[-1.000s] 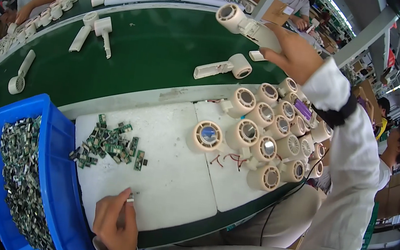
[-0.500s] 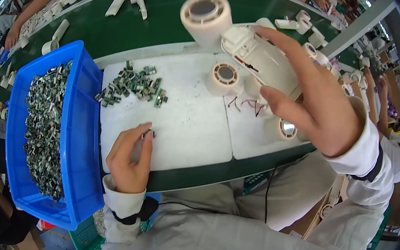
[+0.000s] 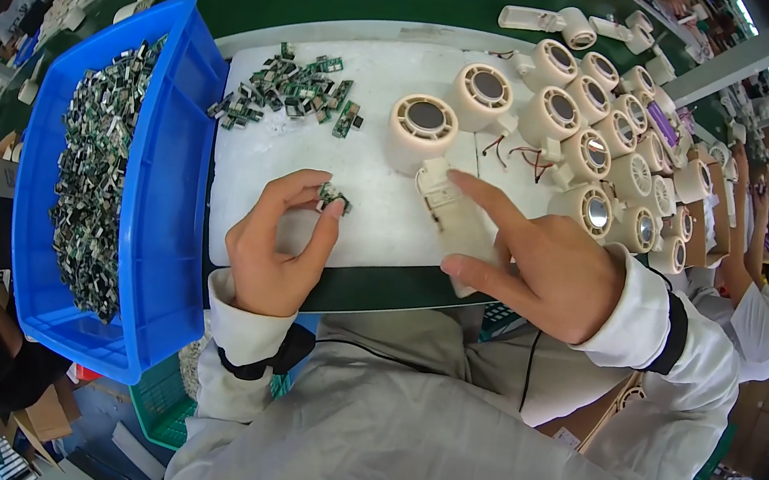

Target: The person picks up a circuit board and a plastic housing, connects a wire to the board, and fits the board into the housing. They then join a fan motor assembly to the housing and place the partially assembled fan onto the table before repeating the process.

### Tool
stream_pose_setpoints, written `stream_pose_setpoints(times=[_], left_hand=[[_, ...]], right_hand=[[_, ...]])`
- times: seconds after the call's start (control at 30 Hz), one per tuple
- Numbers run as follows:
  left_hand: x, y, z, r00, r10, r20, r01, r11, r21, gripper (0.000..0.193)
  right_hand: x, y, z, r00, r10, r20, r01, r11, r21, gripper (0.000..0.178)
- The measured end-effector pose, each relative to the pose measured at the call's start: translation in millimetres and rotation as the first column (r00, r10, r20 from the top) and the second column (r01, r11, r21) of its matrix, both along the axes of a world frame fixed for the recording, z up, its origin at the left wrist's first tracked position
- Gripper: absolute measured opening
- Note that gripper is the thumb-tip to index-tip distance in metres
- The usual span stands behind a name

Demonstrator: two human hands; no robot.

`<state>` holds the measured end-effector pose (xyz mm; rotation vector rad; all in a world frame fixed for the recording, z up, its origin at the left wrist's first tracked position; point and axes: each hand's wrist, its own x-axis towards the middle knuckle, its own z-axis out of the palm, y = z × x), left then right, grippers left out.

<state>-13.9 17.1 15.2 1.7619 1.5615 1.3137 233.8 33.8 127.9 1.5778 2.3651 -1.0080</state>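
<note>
Head view, looking down at the desk (image 3: 361, 292). My left hand (image 3: 281, 239) is narrow, its thumb and forefinger pinched on a small green circuit board (image 3: 334, 197), perhaps more than one, over the white mat (image 3: 381, 225). My right hand (image 3: 555, 272) is half closed around the handle (image 3: 456, 218) of a pale handheld fan (image 3: 433, 184); the round head (image 3: 424, 116) points toward the far side. Whether that head rests on the mat or hangs just above it, I cannot tell. A pile of boards (image 3: 295, 90) lies beside the blue bin (image 3: 180, 167), which holds many more; to the right, other fans (image 3: 594, 155) crowd together, with red wires (image 3: 538, 166) trailing nearby.

I judge that good handling here means gripping the board by its edges, keeping skin off its parts; steadying the handle with what appears its open side upward; leaving the hollow unblocked by my forefinger; and keeping both hands over bare mat, well apart from the loose wires.
</note>
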Motion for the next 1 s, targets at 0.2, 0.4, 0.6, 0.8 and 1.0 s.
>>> stream_pose_setpoints(times=[0.2,0.4,0.6,0.8,1.0], left_hand=[[-7.0,-5.4,1.9,0.911,-0.349,0.221,0.373,0.924,-0.080,0.028],[-9.1,-4.6,5.4,0.713,-0.638,0.289,0.695,0.698,-0.174,0.027],[-6.7,-3.1,3.6,0.705,-0.695,0.139,0.708,0.684,-0.176,0.030],[-7.9,-2.7,7.8,0.713,-0.688,0.131,0.698,0.681,-0.223,0.029],[-2.8,-5.7,-2.6,0.899,-0.308,0.311,0.368,0.917,-0.156,0.029]], right_hand=[[-4.8,15.1,-29.5,0.961,0.275,0.013,-0.263,0.904,0.337,0.051],[-21.7,37.2,-54.7,0.882,0.471,-0.002,-0.429,0.805,0.409,0.033],[-18.2,48.5,-74.6,0.817,0.565,-0.118,-0.401,0.702,0.589,0.027],[-24.2,48.4,-80.9,0.815,0.370,-0.445,-0.134,0.869,0.477,0.018],[-29.0,47.6,-71.6,0.885,0.196,-0.422,-0.068,0.952,0.299,0.016]])
